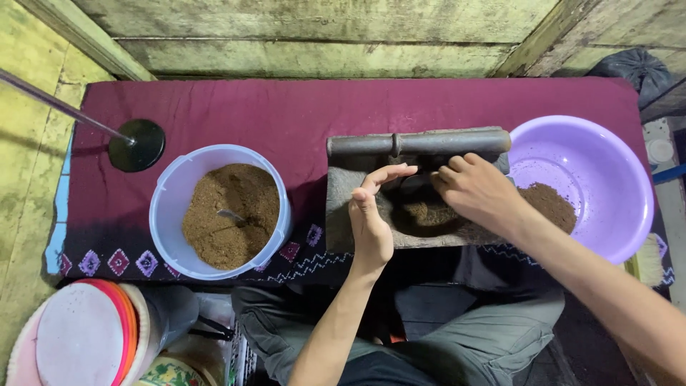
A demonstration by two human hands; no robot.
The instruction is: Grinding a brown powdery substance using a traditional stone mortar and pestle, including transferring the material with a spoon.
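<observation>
A single head-worn camera looks almost straight down from above the seated person, close enough that the maroon-clothed bench (214, 107) fills the frame's width. It faces the plank wall (314, 28) beyond the bench's far edge, while the person's knees (443, 336) sit under the near edge at the bottom.
</observation>
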